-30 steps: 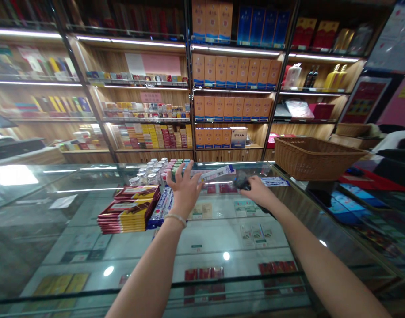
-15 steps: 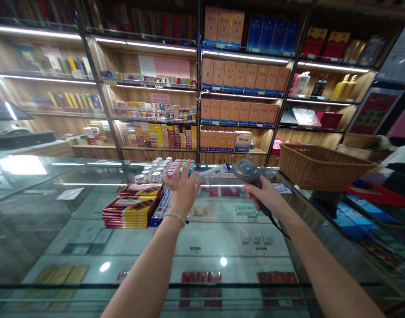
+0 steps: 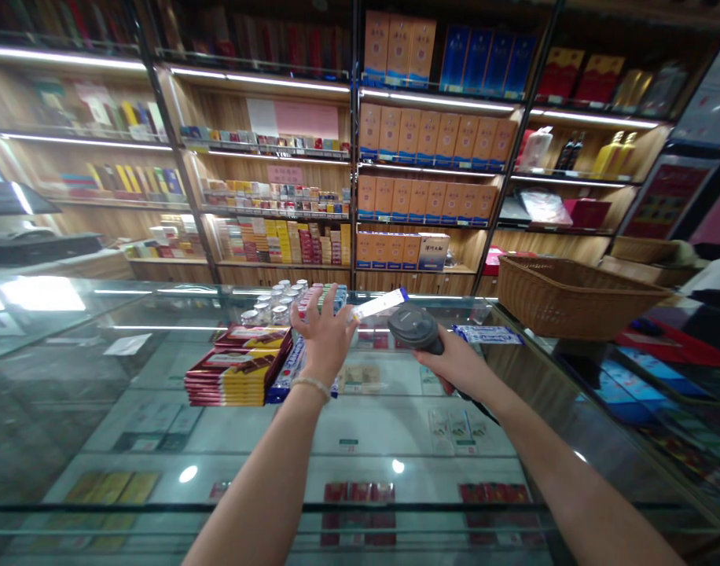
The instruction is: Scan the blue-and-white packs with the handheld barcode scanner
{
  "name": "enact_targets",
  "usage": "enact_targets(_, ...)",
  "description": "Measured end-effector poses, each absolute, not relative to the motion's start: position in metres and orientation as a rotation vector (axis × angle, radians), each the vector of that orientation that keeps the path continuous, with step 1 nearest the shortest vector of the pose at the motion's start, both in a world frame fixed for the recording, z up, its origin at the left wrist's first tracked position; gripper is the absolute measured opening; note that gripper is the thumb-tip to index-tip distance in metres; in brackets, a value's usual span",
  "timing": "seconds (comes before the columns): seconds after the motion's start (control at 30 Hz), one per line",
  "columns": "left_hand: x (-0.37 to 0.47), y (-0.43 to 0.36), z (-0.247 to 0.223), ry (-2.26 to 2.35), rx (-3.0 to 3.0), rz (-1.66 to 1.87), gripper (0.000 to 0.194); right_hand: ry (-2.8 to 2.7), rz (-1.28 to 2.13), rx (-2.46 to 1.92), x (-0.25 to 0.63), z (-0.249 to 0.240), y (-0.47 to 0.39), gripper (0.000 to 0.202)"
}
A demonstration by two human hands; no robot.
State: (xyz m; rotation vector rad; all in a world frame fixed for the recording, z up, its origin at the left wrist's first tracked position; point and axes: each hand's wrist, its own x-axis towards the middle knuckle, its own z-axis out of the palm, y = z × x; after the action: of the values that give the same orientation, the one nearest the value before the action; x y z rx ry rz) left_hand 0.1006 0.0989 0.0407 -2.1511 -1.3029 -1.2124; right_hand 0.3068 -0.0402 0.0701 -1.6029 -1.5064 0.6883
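Head view | left hand (image 3: 323, 344), outer fingers spread, pinching packet (image 3: 380, 304) | long axis rightward, beside scanner (image 3: 414, 328) | right hand (image 3: 464, 365) closed round it

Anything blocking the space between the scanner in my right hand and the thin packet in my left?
Nothing visible. The scanner in the right hand is right by the packet held out from the left hand; this view doesn't settle their exact separation.
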Motion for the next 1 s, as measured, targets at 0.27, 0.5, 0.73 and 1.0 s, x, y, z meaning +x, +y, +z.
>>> enact_targets(0.27,0.101,0.099,0.04,-1.301,-2.158,-1.212,0.013,-1.438,0.666,-1.564,0.304,0.072,-0.04,0.05)
enact_targets(0.5,0.101,0.1,0.039,-1.293,-2.176,-1.223,0.015,-1.566,0.399,-1.67,0.317,0.066,-0.033,0.057)
enact_targets(0.73,0.103,0.1,0.04,-1.306,-2.209,-1.25,0.014,-1.743,-0.129,-2.126,0.332,0.06,-0.026,0.057)
enact_targets(1.0,0.105,0.099,0.043,-1.318,-2.226,-1.189,0.017,-1.787,-0.321,-2.16,0.35,0.043,-0.015,0.048)
